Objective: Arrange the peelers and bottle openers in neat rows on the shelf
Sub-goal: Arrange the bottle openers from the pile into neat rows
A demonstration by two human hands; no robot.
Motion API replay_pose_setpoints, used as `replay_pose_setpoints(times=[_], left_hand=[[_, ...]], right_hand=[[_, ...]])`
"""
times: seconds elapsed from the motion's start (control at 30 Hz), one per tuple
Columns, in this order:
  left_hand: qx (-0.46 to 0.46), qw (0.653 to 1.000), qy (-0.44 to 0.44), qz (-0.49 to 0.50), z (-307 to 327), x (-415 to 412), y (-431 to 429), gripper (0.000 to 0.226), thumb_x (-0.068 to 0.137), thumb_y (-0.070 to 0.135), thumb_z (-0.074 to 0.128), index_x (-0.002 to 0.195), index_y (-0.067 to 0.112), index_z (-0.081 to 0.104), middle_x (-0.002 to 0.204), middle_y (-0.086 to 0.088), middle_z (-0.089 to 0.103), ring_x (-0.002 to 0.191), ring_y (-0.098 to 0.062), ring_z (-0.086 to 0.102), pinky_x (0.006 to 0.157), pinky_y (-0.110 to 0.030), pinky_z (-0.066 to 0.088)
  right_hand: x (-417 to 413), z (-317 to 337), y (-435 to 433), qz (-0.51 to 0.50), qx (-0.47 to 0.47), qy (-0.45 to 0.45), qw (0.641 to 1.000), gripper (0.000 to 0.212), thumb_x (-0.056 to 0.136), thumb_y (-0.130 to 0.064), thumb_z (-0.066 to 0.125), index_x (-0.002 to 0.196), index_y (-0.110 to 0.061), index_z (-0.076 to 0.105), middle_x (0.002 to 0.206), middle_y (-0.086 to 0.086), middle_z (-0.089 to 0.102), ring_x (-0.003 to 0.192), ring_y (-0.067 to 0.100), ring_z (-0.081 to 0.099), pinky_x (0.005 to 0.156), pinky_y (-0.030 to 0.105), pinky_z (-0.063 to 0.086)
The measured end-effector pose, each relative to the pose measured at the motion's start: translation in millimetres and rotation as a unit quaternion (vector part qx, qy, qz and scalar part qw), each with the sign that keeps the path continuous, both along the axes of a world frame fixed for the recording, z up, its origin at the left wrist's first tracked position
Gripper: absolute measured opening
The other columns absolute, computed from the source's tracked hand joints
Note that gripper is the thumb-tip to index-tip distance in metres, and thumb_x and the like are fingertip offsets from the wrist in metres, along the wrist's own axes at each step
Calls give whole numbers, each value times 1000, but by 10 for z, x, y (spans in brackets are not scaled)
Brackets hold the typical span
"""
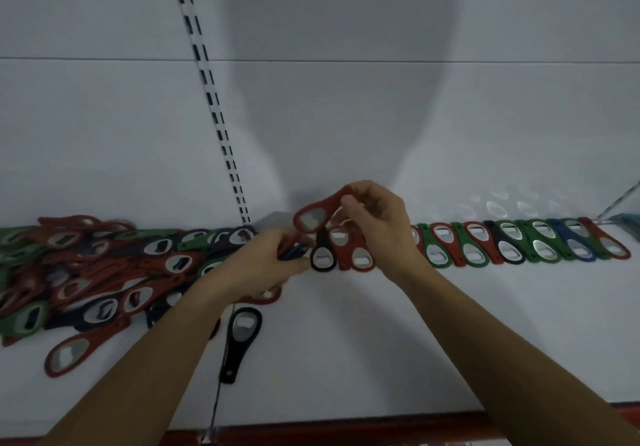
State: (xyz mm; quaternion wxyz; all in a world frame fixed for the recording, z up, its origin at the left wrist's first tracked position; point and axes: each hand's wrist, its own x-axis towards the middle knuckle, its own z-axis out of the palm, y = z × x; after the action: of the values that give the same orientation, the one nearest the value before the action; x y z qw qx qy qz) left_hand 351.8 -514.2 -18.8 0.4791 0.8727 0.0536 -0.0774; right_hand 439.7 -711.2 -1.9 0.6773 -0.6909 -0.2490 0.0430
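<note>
My right hand (377,224) pinches the handle of a red bottle opener (313,215) and holds it lifted above the shelf. My left hand (263,265) grips a small bunch of openers (292,250), red and dark ones showing between the fingers. Under the hands lie a black opener (323,255) and red ones (360,258), the left end of a neat overlapping row (519,244) of red, green, black and blue openers that runs to the right along the back of the white shelf (381,341). No peelers can be made out.
A loose heap of red, green and black openers (86,272) covers the shelf's left part. A single black opener (239,341) and a red one (72,352) lie nearer the front. A slotted upright (211,99) runs up the back wall. A red strip edges the shelf front (346,435).
</note>
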Motion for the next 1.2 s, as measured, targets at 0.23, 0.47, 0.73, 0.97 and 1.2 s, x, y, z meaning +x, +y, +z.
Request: replay_pose_setpoints(times=[0.23, 0.47, 0.73, 0.97, 1.2], left_hand=[[255, 962, -100, 14, -201, -157, 255, 20, 87, 35, 76, 95, 21, 65, 92, 8, 63, 82, -9, 60, 76, -31, 53], [364, 930, -49, -12, -205, -279, 480, 33, 89, 34, 70, 121, 32, 62, 105, 12, 40, 97, -15, 57, 77, -32, 51], [346, 929, -126, 20, -256, -208, 356, 35, 87, 33, 74, 119, 24, 65, 116, 8, 52, 97, -16, 60, 81, -38, 57], [329, 931, -154, -39, -379, 1, 128, 47, 91, 41, 70, 134, 24, 62, 134, 9, 51, 110, -16, 61, 88, -39, 57], [321, 937, -132, -29, -395, 120, 22, 49, 89, 50, 70, 130, 25, 62, 133, 9, 46, 104, -17, 62, 86, -36, 56]], right_hand=[[-30, -464, 310, 18, -211, -281, 936, 11, 92, -18, 74, 101, -14, 79, 90, -4, 77, 76, 8, 71, 75, 27, 60], [-36, -788, 418, 9, -293, -477, 829, 12, 90, -19, 67, 89, -12, 76, 93, 0, 75, 81, 23, 67, 69, 37, 54], [-172, -656, 286, 21, -426, -419, 801, 35, 81, -42, 54, 99, -18, 72, 100, -4, 70, 101, 22, 56, 83, 40, 48], [38, -834, -46, -61, -442, -304, 842, 42, 91, -43, 58, 127, -21, 61, 131, -2, 56, 122, 21, 48, 100, 43, 44], [11, -851, -55, -58, -456, -281, 843, 47, 93, -49, 48, 130, -22, 59, 131, -3, 57, 123, 20, 48, 104, 41, 41]])
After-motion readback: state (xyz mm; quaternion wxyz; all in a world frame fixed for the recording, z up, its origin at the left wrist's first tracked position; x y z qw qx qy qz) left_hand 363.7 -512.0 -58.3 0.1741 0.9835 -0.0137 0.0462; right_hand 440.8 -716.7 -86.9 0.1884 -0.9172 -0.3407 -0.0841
